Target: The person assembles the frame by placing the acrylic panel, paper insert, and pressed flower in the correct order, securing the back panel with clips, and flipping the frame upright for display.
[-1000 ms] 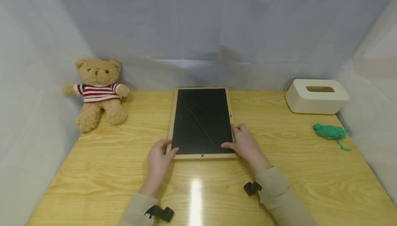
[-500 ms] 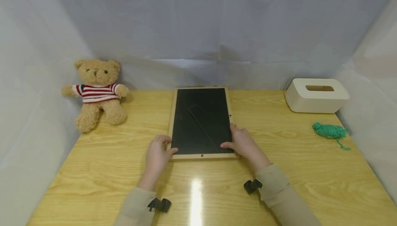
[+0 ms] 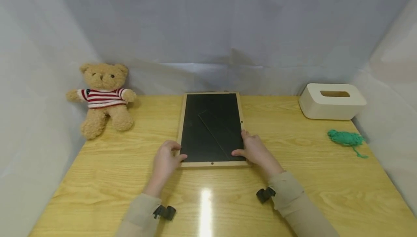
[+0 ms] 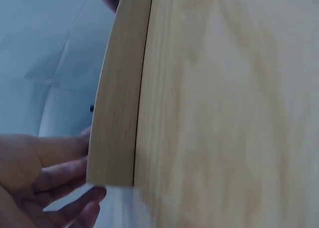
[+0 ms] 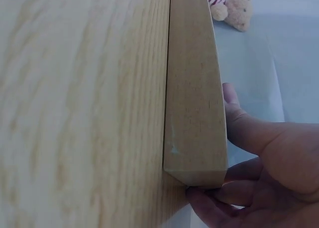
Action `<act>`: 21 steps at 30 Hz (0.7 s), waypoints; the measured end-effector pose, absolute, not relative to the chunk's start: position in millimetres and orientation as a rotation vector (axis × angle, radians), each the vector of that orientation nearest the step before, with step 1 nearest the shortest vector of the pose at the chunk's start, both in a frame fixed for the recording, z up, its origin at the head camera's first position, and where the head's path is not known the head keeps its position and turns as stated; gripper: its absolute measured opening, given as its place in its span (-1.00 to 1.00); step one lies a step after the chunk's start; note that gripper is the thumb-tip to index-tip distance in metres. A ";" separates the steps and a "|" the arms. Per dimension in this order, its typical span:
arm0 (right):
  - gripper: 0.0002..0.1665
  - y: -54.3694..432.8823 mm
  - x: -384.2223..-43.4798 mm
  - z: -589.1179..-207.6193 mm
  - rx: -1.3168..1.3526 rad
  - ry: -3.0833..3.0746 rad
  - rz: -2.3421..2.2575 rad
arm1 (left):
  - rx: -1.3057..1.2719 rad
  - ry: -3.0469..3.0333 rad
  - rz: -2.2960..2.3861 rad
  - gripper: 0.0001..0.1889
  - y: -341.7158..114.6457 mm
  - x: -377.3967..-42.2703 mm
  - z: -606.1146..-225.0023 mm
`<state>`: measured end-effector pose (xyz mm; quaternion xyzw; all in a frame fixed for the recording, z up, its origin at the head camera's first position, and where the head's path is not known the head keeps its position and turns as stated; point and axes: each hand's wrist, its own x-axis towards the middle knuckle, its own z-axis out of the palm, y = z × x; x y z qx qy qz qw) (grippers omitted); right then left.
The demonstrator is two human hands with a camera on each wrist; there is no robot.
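A black chalkboard (image 3: 215, 132) in a pale wooden frame lies flat on the table, a thin slanted outline marked on its face. At its near left corner my left hand (image 3: 164, 161) grips the frame, thumb on top and fingers along the side. My right hand (image 3: 258, 152) holds the near right corner in the same way, thumb tip on the black surface. Each wrist view shows the frame's thick wooden side (image 4: 117, 93) over the wood-grained tabletop. Fingers of the left hand (image 4: 45, 178) and the right hand (image 5: 279, 158) meet the frame's corners there.
A teddy bear (image 3: 104, 97) in a red-and-white striped sweater sits at the back left. A white tissue box (image 3: 332, 101) stands at the back right, with a green yarn bundle (image 3: 346, 138) in front of it. Pale curtains (image 3: 208, 30) enclose the table (image 3: 97, 190).
My left wrist and forearm have shifted slightly left and away from me. The chalkboard and the right hand stay practically where they were.
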<state>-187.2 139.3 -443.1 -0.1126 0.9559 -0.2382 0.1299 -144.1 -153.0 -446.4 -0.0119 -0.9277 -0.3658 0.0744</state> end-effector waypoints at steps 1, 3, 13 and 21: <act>0.15 139.3 -187.1 -442.9 -0.330 2.777 -0.698 | -0.029 -2.784 -1.142 -0.71 -156.0 -145.8 -446.7; 0.15 139.3 -187.2 -443.1 -0.326 2.773 -0.712 | 0.003 -2.774 -1.270 -0.73 -162.6 -151.1 -448.1; 0.14 141.1 -186.4 -444.0 -0.337 2.772 -0.753 | 0.230 -2.709 -1.861 -0.55 -182.9 -178.5 -453.2; 0.15 142.4 -185.7 -443.7 -0.335 2.766 -0.781 | 0.311 -2.694 -2.106 -0.48 -189.9 -187.7 -450.9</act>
